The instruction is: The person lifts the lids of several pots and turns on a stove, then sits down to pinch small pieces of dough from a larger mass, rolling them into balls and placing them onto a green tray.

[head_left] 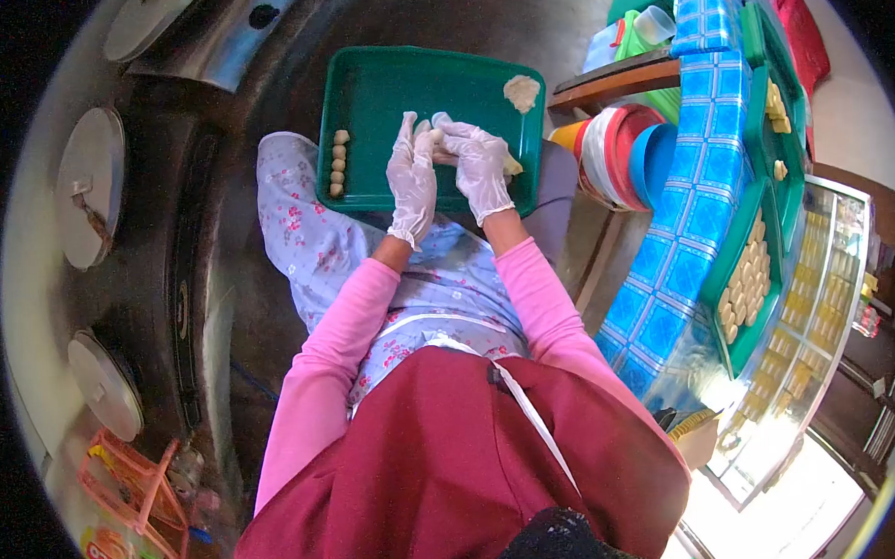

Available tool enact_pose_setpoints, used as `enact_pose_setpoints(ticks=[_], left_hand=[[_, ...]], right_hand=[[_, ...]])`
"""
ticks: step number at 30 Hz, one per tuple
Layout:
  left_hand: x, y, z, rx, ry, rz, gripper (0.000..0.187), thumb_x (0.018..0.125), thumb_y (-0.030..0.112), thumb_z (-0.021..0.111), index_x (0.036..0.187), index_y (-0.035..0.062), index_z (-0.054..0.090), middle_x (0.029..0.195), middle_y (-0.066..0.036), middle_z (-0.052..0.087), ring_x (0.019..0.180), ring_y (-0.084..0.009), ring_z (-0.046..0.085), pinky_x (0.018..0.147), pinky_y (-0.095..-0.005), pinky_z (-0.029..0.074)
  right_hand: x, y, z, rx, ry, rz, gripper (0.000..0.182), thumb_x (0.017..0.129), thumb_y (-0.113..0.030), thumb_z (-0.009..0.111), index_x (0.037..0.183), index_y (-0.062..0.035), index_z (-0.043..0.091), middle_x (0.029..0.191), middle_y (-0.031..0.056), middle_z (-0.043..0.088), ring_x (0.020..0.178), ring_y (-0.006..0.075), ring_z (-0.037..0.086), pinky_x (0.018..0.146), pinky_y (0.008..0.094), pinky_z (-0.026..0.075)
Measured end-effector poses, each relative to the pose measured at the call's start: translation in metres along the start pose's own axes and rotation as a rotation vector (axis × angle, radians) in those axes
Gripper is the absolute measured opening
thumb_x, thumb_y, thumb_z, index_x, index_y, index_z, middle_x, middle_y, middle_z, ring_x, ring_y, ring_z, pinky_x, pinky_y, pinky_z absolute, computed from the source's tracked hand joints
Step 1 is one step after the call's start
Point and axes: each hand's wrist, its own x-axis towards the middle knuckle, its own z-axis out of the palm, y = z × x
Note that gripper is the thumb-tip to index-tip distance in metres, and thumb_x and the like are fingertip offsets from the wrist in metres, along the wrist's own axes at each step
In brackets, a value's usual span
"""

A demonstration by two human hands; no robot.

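Observation:
A green tray (362, 85) rests across my lap. Both my hands, in thin translucent gloves, are above its near half. My left hand (412, 182) and my right hand (478, 165) meet at the fingers, curled around a small piece of pale dough (437, 147) that is mostly hidden. A bit of yellowish dough (513, 166) shows at the outer side of my right hand. Several small dough balls (337, 165) line the tray's left side. A flattened lump of dough (522, 93) lies in its far right corner.
To the right, a table with a blue checked cloth (653, 243) carries green trays with many pale shaped pieces (746, 284). Beside it are a red tub (616, 150) and a blue basin (652, 164). Round lids (91, 188) and an orange basket (134, 488) are on the left.

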Motion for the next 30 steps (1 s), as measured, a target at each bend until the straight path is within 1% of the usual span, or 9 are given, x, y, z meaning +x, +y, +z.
enact_pose_setpoints(ticks=[6,11,12,14,17,23,26,29,30], left_hand=[[0.013,0.016,-0.017,-0.051,0.088,-0.099,0.046,0.094,0.019,0.060,0.131,-0.0070,0.050,0.114,-0.009,0.063,0.100,-0.0139,0.059,0.092,-0.0268,0.045],[0.035,0.063,-0.058,-0.069,0.272,0.136,0.033,0.092,0.019,0.062,0.119,-0.0007,0.060,0.103,-0.006,0.064,0.096,-0.0124,0.061,0.081,-0.0237,0.048],[0.033,0.085,-0.068,-0.100,0.288,-0.010,0.033,0.090,0.017,0.065,0.118,0.0003,0.060,0.104,-0.007,0.064,0.096,-0.0142,0.062,0.081,-0.0246,0.050],[0.032,0.115,-0.075,-0.198,0.423,0.091,0.037,0.087,0.010,0.067,0.119,-0.0040,0.057,0.111,-0.012,0.064,0.100,-0.0193,0.063,0.093,-0.0308,0.047],[0.043,0.113,-0.106,-0.135,0.498,0.239,0.036,0.089,0.013,0.065,0.121,-0.0037,0.059,0.107,-0.012,0.067,0.097,-0.0179,0.064,0.087,-0.0282,0.049],[0.044,0.087,-0.116,-0.296,0.428,0.160,0.031,0.088,0.010,0.065,0.116,-0.0039,0.060,0.105,-0.014,0.068,0.097,-0.0200,0.064,0.088,-0.0298,0.049],[0.038,0.087,-0.102,-0.256,0.384,0.031,0.031,0.089,0.012,0.063,0.116,-0.0015,0.059,0.107,-0.014,0.067,0.097,-0.0224,0.065,0.087,-0.0320,0.049],[0.033,0.079,-0.097,-0.223,0.112,-0.195,0.034,0.089,0.017,0.064,0.117,-0.0011,0.058,0.104,-0.013,0.068,0.092,-0.0237,0.067,0.079,-0.0337,0.053],[0.027,0.073,-0.086,-0.213,0.066,-0.236,0.035,0.089,0.018,0.064,0.117,-0.0012,0.058,0.103,-0.013,0.069,0.091,-0.0239,0.067,0.077,-0.0336,0.053]], right_hand=[[0.008,0.009,0.023,-0.076,-0.075,-0.007,0.028,0.081,-0.003,0.065,0.108,0.0066,0.065,0.092,0.0119,0.070,0.066,0.0170,0.067,0.060,0.0269,0.056],[0.036,0.029,0.067,-0.268,-0.133,0.006,0.026,0.081,-0.002,0.061,0.106,0.0018,0.066,0.086,0.0092,0.068,0.062,0.0124,0.062,0.050,0.0234,0.049],[0.047,0.040,0.074,-0.284,-0.122,-0.001,0.021,0.080,-0.003,0.061,0.100,0.0010,0.068,0.083,0.0109,0.069,0.061,0.0149,0.063,0.050,0.0259,0.049],[0.065,0.065,0.086,-0.449,-0.099,-0.104,0.014,0.078,-0.005,0.061,0.089,-0.0004,0.070,0.078,0.0135,0.069,0.061,0.0198,0.064,0.051,0.0310,0.049],[0.073,0.089,0.099,-0.809,-0.060,-0.341,0.011,0.075,-0.010,0.062,0.076,-0.0022,0.070,0.070,0.0160,0.067,0.062,0.0267,0.065,0.053,0.0380,0.049],[0.057,0.083,0.121,-1.086,-0.045,-0.460,0.013,0.077,-0.014,0.058,0.070,-0.0055,0.064,0.070,0.0177,0.063,0.066,0.0311,0.064,0.058,0.0416,0.047],[0.048,0.047,0.095,-0.780,-0.164,-0.391,0.012,0.077,-0.011,0.054,0.076,-0.0084,0.066,0.072,0.0168,0.063,0.069,0.0334,0.064,0.060,0.0438,0.047],[0.054,-0.017,0.030,-1.298,-0.077,-0.858,0.023,0.076,-0.005,0.052,0.089,-0.0106,0.071,0.080,0.0161,0.066,0.076,0.0330,0.066,0.066,0.0429,0.049],[0.057,-0.039,0.002,-1.442,-0.141,-0.790,0.025,0.079,-0.004,0.053,0.095,-0.0080,0.071,0.088,0.0155,0.069,0.083,0.0309,0.067,0.074,0.0395,0.051]])
